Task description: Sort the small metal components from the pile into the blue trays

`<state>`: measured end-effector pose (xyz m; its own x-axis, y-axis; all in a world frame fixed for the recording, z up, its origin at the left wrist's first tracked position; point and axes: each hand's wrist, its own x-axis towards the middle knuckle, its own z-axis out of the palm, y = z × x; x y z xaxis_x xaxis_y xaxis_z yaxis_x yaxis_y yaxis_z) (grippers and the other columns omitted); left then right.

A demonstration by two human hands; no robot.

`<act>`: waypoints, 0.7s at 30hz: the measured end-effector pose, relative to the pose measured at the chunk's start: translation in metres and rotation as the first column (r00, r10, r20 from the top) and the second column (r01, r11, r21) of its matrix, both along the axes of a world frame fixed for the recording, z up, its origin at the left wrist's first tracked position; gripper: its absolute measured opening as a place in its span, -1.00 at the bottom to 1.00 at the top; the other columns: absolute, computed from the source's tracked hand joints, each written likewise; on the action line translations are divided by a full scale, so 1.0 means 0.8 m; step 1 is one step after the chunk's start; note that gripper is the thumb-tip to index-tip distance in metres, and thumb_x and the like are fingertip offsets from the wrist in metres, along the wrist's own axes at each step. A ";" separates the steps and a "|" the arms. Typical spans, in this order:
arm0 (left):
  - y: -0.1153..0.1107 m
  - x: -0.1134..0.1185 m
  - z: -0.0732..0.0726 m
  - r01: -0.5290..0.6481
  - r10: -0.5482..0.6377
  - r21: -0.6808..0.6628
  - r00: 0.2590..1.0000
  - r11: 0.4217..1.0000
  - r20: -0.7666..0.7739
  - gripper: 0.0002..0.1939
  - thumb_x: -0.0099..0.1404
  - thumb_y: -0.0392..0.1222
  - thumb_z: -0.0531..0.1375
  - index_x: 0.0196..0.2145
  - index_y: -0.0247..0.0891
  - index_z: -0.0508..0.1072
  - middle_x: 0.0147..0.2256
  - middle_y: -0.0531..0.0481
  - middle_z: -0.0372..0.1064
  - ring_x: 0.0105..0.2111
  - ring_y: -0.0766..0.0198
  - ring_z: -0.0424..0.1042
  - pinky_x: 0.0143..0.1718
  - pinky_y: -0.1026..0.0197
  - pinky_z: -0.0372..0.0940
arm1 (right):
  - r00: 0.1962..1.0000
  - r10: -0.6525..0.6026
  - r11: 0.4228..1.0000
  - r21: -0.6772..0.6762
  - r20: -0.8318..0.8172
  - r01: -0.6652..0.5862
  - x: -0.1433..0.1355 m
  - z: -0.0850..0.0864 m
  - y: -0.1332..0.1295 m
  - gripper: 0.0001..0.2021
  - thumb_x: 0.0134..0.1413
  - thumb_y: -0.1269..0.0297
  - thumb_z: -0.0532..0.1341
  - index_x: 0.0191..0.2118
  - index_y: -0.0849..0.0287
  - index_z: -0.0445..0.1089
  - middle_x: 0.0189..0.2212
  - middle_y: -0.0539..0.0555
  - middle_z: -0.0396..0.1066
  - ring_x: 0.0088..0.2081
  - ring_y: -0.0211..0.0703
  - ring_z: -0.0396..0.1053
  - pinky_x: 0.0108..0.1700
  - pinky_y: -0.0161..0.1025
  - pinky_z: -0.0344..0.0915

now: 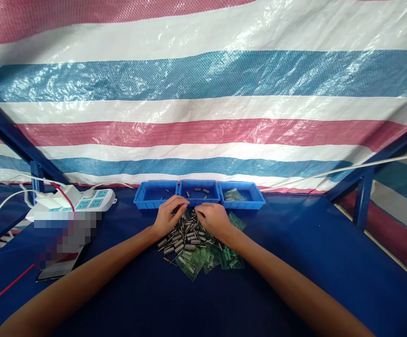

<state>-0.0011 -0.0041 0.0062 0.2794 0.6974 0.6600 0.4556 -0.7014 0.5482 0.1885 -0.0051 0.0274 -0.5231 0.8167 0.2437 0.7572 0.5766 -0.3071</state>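
Observation:
A pile of small metal parts (178, 243) lies on the blue table, with green-tinted plastic bags (192, 263) at its front and right. Over the pile's back left, my left hand (170, 215) has its fingers closed in a pinch; anything between them is too small to name. My right hand (213, 217) is beside it, fingers also pinched together on something small I cannot make out. Behind the hands stand three blue bins: the left bin (147, 204) has a thin part, the middle bin (216, 187) a few short cylinders, the right bin (249, 205) a small bag.
A white power strip (96, 200) with plugs and cables sits at the left, a phone-like device (61, 269) in front of it. Blue metal frame bars (363, 196) stand at both sides. A striped sheet (203, 135) hangs behind the bins.

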 end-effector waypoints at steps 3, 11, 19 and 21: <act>0.000 0.000 0.000 -0.001 0.001 0.002 1.000 1.000 0.000 -0.84 0.34 -0.24 0.08 -0.21 -0.27 0.44 -0.27 -0.09 0.38 -0.31 0.28 0.37 -0.37 0.29 0.27 | 0.999 0.000 1.000 -0.003 -0.047 0.000 0.000 0.001 0.000 -0.71 0.21 0.37 0.02 -0.31 0.19 0.51 -0.42 0.12 0.46 -0.37 -0.15 0.35 -0.35 -0.30 0.08; 0.003 0.000 -0.004 0.022 -0.022 -0.023 1.000 1.000 -0.006 -0.83 0.32 -0.18 0.12 -0.16 -0.26 0.41 -0.26 -0.07 0.36 -0.49 0.39 0.28 -0.47 0.32 0.23 | 0.755 -0.185 0.978 -0.196 -0.629 0.076 0.004 0.017 0.006 -0.83 0.03 0.27 0.19 -0.42 0.19 0.52 -0.65 -0.02 0.30 -0.58 -0.27 0.17 -0.47 -0.32 0.09; 0.004 -0.001 -0.004 0.023 -0.023 0.046 1.000 0.999 -0.016 -0.89 0.30 -0.24 0.15 -0.28 -0.29 0.46 -0.28 -0.08 0.37 -0.36 0.31 0.35 -0.36 0.27 0.26 | 0.603 -0.223 0.944 -0.324 -0.766 -0.062 0.001 0.012 0.008 -0.79 -0.03 0.20 0.22 -0.50 0.23 0.48 -0.71 -0.05 0.18 -0.61 -0.30 0.08 -0.52 -0.31 0.03; 0.004 -0.001 -0.005 0.031 -0.030 0.064 0.999 0.997 -0.013 -0.89 0.30 -0.24 0.15 -0.27 -0.28 0.47 -0.29 -0.09 0.38 -0.30 0.28 0.37 -0.31 0.25 0.28 | 0.609 -0.225 0.947 -0.318 -0.761 -0.048 0.001 0.011 0.009 -0.80 -0.02 0.21 0.21 -0.48 0.23 0.47 -0.70 -0.05 0.18 -0.60 -0.30 0.08 -0.51 -0.32 0.02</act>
<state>-0.0021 -0.0009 0.0026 0.3079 0.6448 0.6996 0.4400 -0.7484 0.4963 0.1893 0.0021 0.0365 -0.1650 0.9469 0.2760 0.1899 0.3051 -0.9332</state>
